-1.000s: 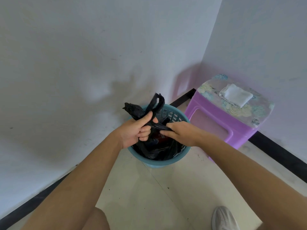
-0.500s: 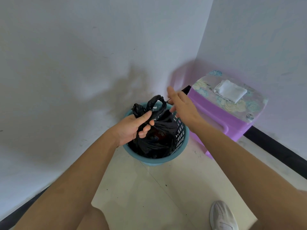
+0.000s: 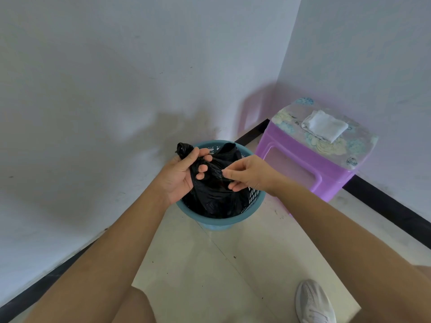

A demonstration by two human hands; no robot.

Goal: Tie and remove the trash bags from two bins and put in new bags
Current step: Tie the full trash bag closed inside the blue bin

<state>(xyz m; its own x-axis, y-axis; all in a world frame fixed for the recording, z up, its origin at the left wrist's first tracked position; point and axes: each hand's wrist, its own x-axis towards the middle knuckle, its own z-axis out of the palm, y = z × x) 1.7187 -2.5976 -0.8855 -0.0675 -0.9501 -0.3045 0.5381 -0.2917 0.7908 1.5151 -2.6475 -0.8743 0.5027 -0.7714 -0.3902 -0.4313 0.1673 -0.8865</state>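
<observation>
A round blue bin (image 3: 211, 223) with a perforated wall stands on the floor by the wall. A black trash bag (image 3: 217, 194) fills it, its top gathered above the rim. My left hand (image 3: 180, 174) grips one bunched black handle, whose end sticks out above my fingers. My right hand (image 3: 248, 174) pinches the other strip of the bag between thumb and fingers, just right of the left hand. The second bin is out of sight.
A purple plastic stool (image 3: 310, 157) with a flowered top stands right of the bin in the corner, with a folded white cloth (image 3: 325, 125) on it. White walls with a black skirting close in on the left and the back. My white shoe (image 3: 313, 301) rests on the tiled floor at lower right.
My right hand, which had lifted away over the bin's far rim half a second ago, has come back and pinched the bag beside my left hand. The left hand kept its hold.
</observation>
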